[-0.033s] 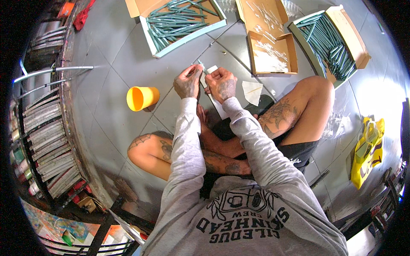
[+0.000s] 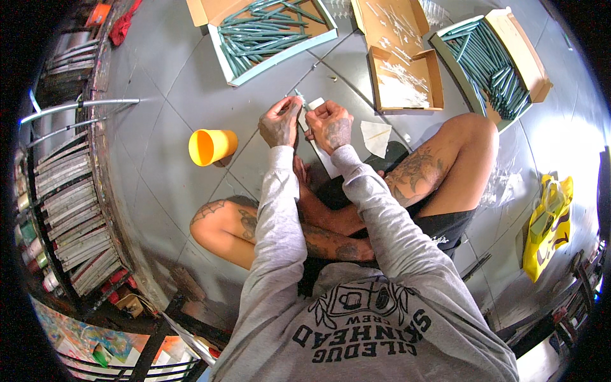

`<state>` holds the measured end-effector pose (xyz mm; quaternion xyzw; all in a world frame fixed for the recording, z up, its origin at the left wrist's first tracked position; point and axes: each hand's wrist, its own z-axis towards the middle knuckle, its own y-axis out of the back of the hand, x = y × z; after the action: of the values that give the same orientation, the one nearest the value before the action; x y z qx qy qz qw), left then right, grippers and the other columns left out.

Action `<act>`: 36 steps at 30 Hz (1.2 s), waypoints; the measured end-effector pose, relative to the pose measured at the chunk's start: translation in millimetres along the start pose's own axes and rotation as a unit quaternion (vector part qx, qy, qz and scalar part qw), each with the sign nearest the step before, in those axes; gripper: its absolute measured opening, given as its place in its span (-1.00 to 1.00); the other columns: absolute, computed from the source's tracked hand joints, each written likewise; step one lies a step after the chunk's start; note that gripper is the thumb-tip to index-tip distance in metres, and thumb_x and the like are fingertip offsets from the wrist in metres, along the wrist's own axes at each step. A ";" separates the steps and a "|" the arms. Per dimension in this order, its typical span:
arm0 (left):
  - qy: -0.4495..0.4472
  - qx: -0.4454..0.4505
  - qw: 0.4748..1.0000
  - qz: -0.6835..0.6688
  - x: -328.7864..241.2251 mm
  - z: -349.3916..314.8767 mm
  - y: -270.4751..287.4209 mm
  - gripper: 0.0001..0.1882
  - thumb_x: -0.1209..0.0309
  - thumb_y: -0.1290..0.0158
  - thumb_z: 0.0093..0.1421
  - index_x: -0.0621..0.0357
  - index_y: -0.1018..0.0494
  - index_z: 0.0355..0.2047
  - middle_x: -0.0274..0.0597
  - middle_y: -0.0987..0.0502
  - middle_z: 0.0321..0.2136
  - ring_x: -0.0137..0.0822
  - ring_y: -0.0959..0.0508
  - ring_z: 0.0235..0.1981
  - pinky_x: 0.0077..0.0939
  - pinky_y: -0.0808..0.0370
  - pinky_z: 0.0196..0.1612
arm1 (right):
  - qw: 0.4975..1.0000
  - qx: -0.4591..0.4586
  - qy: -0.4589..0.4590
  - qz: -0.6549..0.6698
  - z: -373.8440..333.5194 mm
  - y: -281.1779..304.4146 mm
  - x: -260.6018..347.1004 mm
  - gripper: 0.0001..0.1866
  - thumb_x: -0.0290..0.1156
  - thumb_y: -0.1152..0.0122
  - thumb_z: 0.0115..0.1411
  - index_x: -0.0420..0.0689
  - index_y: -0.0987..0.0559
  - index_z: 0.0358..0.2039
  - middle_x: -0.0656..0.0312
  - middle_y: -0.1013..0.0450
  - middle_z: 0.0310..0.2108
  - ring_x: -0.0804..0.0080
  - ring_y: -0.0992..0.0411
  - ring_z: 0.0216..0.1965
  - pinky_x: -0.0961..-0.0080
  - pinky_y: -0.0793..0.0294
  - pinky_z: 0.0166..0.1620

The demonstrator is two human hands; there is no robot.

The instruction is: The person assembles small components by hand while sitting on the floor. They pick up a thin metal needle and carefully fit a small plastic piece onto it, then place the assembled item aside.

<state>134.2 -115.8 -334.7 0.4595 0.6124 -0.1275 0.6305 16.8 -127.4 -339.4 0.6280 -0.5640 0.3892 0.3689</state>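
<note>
In front of my crossed legs, my left hand [image 2: 280, 122] and my right hand [image 2: 329, 125] are close together, both closed. Fingertips of the left hand pinch a slim teal pen-like stick [image 2: 299, 95], whose end sticks out toward the far side; its rest is hidden. The right hand's fingers are pinched just beside it, and what they hold, if anything, is too small to name. Under the right hand lies a long white object [image 2: 327, 160], partly covered. A whitish paper scrap [image 2: 377, 139] rests on the floor to the right of this hand.
A yellow cup [image 2: 213, 147] lies on its side at left. Beyond my hands are a box [image 2: 237, 81] of teal sticks, a carton [image 2: 436, 76] of small white pieces, and another box [image 2: 469, 95] of sticks. A yellow bag [image 2: 546, 223] is at right, a rack [image 2: 79, 210] at left.
</note>
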 end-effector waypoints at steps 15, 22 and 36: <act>-0.027 -0.009 1.000 -0.004 -2.1 -2.5 -1.2 -0.70 0.24 -0.33 0.03 0.21 -0.67 -0.33 -0.28 -0.67 -0.48 -0.48 -0.61 -0.44 -0.56 -0.52 -0.29 | 0.994 -0.017 0.091 -0.062 3.1 -2.2 -12.0 -0.80 -0.45 -0.26 0.07 -0.37 -0.56 -0.49 0.13 -0.54 -0.62 0.42 -0.56 -0.64 0.49 -0.59 -0.55; -0.038 -0.025 0.999 0.025 3.2 -1.4 -3.6 -0.69 0.21 -0.34 0.04 0.21 -0.67 -0.34 -0.22 -0.68 -0.45 -0.42 -0.64 -0.43 -0.51 -0.54 -0.28 | 0.997 0.022 -0.004 -0.070 2.0 0.8 -7.4 -0.60 -0.13 -0.19 0.11 -0.28 -0.58 -0.32 0.15 -0.55 -0.67 0.27 -0.61 -0.46 0.50 -0.37 0.04; -0.096 -0.047 0.992 0.068 7.3 -0.8 -4.8 -0.68 0.18 -0.35 0.01 0.16 -0.68 -0.34 -0.23 -0.68 -0.46 -0.35 -0.65 -0.43 -0.49 -0.54 -0.30 | 0.994 0.003 -0.012 -0.111 3.8 -1.5 -5.3 -0.64 -0.14 -0.24 0.07 -0.23 -0.61 -0.36 0.13 -0.59 -0.58 0.25 -0.61 -0.44 0.47 -0.46 -0.02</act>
<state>131.7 -114.8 -343.1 0.4558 0.5216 -0.0990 0.7144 18.3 -128.5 -345.8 0.6925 -0.4936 0.3399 0.4016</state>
